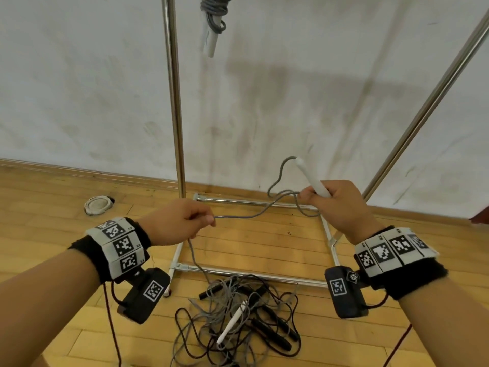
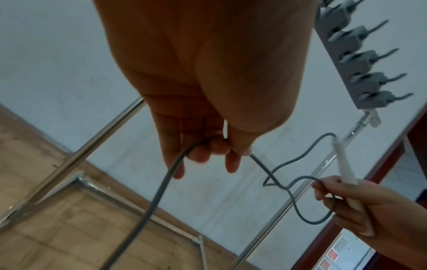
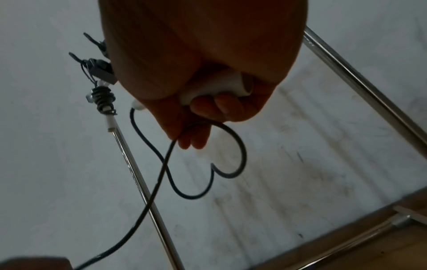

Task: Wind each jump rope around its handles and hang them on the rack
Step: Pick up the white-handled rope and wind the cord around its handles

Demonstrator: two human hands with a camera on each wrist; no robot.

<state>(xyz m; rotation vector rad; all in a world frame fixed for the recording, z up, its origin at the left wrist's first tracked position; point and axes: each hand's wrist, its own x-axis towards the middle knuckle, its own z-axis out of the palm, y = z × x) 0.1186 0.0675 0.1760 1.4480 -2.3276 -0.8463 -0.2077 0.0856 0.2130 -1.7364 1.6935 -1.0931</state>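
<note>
- The fingers of the right hand are curled around a white handle, which points up and away toward the wall; its butt end shows under the palm in the right wrist view.
- The same hand also catches a bend of the grey rope against the handle, so a small loop hangs just below the knuckles.
- From the handle's tip the rope curves out, drops, crosses itself and runs leftward to the other hand.
- The left hand pinches the rope between thumb and forefinger, with the other fingers loosely bent beneath it; the rope passes through the palm and falls away toward the floor.
- Both forearms reach forward at about the same height, the hands held apart with the rope slack between them. Each wrist wears a black band with printed marker squares and a small black camera unit.
- On the wooden floor below the hands lies a tangled pile of ropes, grey and black, with a second white handle and several black handles in it.
- Behind stands a metal rack with upright poles and a floor frame, set against a white wall.
- At the top of the head view a wound rope bundle hangs from the rack.
- A round white disc lies on the floor near the wall, to the left.
</note>
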